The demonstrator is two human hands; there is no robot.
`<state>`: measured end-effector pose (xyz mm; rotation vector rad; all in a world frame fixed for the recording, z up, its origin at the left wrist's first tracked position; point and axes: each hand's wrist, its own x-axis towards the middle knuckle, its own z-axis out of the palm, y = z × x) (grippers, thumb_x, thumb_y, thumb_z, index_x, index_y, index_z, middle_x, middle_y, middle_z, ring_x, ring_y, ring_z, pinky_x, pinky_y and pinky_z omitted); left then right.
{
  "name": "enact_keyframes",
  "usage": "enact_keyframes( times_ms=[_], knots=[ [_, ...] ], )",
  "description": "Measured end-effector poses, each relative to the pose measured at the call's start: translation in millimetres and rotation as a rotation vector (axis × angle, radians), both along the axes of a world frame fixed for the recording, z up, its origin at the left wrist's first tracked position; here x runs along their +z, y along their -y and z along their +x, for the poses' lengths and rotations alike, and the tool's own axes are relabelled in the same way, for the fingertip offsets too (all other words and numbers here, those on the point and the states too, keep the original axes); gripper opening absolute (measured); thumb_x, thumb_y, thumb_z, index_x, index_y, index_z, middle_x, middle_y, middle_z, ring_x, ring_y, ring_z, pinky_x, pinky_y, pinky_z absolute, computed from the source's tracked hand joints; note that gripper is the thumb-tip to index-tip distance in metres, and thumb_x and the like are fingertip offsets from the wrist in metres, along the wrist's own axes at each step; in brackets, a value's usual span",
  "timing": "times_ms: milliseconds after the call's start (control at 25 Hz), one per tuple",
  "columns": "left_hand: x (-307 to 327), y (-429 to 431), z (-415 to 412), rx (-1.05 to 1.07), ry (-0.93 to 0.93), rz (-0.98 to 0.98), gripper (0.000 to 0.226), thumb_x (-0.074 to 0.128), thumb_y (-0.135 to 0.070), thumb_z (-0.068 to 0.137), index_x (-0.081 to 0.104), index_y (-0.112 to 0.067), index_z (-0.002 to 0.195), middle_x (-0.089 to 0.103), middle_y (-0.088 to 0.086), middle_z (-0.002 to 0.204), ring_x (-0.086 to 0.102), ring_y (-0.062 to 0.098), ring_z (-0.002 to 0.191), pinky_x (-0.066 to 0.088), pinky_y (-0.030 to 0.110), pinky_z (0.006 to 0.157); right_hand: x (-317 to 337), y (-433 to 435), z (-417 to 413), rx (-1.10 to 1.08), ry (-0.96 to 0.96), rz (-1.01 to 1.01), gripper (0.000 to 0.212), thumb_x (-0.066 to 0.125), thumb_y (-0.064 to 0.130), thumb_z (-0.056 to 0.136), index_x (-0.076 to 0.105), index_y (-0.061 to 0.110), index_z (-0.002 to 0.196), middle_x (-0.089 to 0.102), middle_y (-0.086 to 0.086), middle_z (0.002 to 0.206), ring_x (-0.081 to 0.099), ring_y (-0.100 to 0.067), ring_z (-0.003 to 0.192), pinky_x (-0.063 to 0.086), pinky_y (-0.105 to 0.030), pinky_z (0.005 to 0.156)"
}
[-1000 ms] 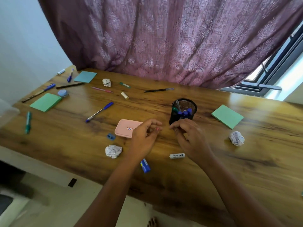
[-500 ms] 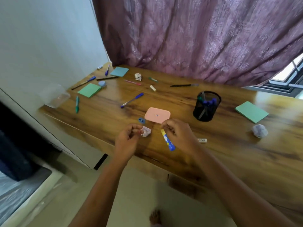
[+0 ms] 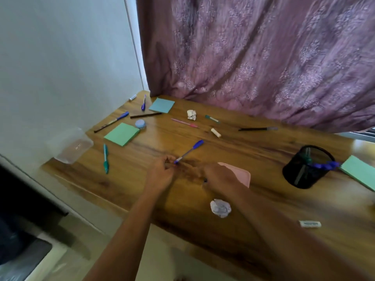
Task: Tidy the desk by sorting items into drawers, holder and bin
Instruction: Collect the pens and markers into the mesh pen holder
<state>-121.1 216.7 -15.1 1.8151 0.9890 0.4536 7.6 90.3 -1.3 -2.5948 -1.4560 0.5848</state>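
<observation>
My left hand (image 3: 160,173) is over the middle of the wooden desk (image 3: 263,157), fingers pinched on the tip of a blue-capped pen (image 3: 189,151) whose body rests on the desk. My right hand (image 3: 220,176) is curled shut beside it, partly covering a pink case (image 3: 242,175). Only a dark end of the blue marker (image 3: 205,181) shows beneath its fingers. A black mesh holder (image 3: 308,169) with several pens stands to the right. A crumpled paper ball (image 3: 220,208) lies just below my right wrist.
At the left lie a teal pen (image 3: 105,158), a green sticky pad (image 3: 122,133), a clear plastic tub (image 3: 70,145) and several pens. Another paper ball (image 3: 191,115), a pink pen (image 3: 184,123) and a black pen (image 3: 257,129) lie further back. A white eraser (image 3: 310,223) is near the front edge.
The view swung left and closer. My left hand moved from the crumpled paper up to the blue pen's tip. My right hand lowered, and the blue marker it held is mostly hidden.
</observation>
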Motion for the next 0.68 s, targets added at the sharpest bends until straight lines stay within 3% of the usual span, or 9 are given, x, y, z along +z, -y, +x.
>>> enact_keyframes(
  times_ms=[120, 240, 320, 400, 480, 560, 640, 680],
  knots=[
    [-12.1, -39.3, 33.6, -0.129, -0.164, 0.222, 0.029, 0.064, -0.024, 0.087, 0.06, -0.021, 0.115, 0.065, 0.003, 0.11, 0.06, 0.022, 0.104, 0.048, 0.039, 0.094, 7.7, -21.0, 4.7, -0.062, -0.163, 0.001, 0.008, 0.062, 0.014, 0.086, 0.06, 0.021, 0.091, 0.063, -0.004, 0.106, 0.061, -0.021, 0.095, 0.049, -0.031, 0.074],
    [-18.9, -41.4, 62.7, -0.253, -0.361, 0.523, 0.03, 0.059, -0.029, 0.09, 0.056, -0.017, 0.116, 0.06, 0.005, 0.114, 0.054, 0.024, 0.108, 0.047, 0.038, 0.092, 22.2, -17.5, 14.5, -0.393, -0.613, 0.183, 0.008, 0.057, 0.017, 0.091, 0.064, 0.014, 0.092, 0.063, -0.004, 0.092, 0.061, -0.014, 0.077, 0.052, -0.021, 0.059],
    [-17.4, -41.0, 75.1, -0.291, -0.449, 0.556, 0.025, 0.052, -0.025, 0.093, 0.054, -0.012, 0.114, 0.057, 0.01, 0.117, 0.054, 0.029, 0.109, 0.046, 0.04, 0.09, 29.9, -14.0, 29.0, -0.631, -0.935, 0.344, 0.013, 0.049, 0.011, 0.093, 0.062, 0.01, 0.09, 0.058, -0.007, 0.088, 0.058, -0.015, 0.076, 0.052, -0.024, 0.061],
    [-15.4, -48.1, 85.0, -0.332, -0.499, 0.461, 0.026, 0.047, -0.021, 0.096, 0.054, -0.005, 0.115, 0.056, 0.016, 0.119, 0.054, 0.034, 0.111, 0.043, 0.04, 0.09, 32.5, -12.8, 48.8, -0.79, -1.1, 0.5, 0.019, 0.042, 0.004, 0.091, 0.059, 0.009, 0.084, 0.054, -0.007, 0.079, 0.054, -0.014, 0.068, 0.048, -0.026, 0.059],
    [-11.1, -59.0, 94.3, -0.322, -0.389, 0.18, 0.019, 0.046, -0.019, 0.097, 0.057, -0.005, 0.104, 0.06, 0.016, 0.105, 0.057, 0.034, 0.102, 0.045, 0.039, 0.085, 31.2, -14.3, 70.5, -0.928, -1.065, 0.593, 0.017, 0.048, 0.008, 0.091, 0.056, 0.012, 0.077, 0.047, -0.002, 0.065, 0.044, -0.011, 0.056, 0.037, -0.022, 0.05],
    [-0.8, -65.3, 104.1, -0.295, -0.187, -0.173, 0.014, 0.044, -0.012, 0.098, 0.053, -0.009, 0.088, 0.06, 0.012, 0.088, 0.059, 0.025, 0.08, 0.048, 0.039, 0.071, 26.5, -18.9, 94.7, -0.96, -0.812, 0.559, 0.017, 0.056, 0.017, 0.09, 0.054, 0.016, 0.073, 0.043, 0.0, 0.057, 0.036, -0.011, 0.048, 0.027, -0.023, 0.044],
    [12.4, -66.0, 115.4, -0.279, -0.046, -0.355, 0.015, 0.04, -0.004, 0.098, 0.048, -0.009, 0.087, 0.057, 0.008, 0.079, 0.051, 0.015, 0.065, 0.042, 0.027, 0.055, 19.5, -26.0, 122.0, -0.871, -0.457, 0.451, 0.009, 0.055, 0.015, 0.087, 0.062, 0.017, 0.082, 0.057, -0.003, 0.066, 0.047, -0.015, 0.053, 0.031, -0.023, 0.045],
    [18.5, -66.0, 121.4, -0.269, -0.013, -0.385, 0.013, 0.039, -0.002, 0.097, 0.048, -0.007, 0.09, 0.055, 0.007, 0.075, 0.047, 0.013, 0.061, 0.037, 0.024, 0.052, 16.0, -30.0, 134.3, -0.826, -0.297, 0.387, 0.015, 0.053, 0.013, 0.085, 0.065, 0.017, 0.092, 0.064, -0.005, 0.08, 0.057, -0.019, 0.066, 0.038, -0.024, 0.051]
  ],
)
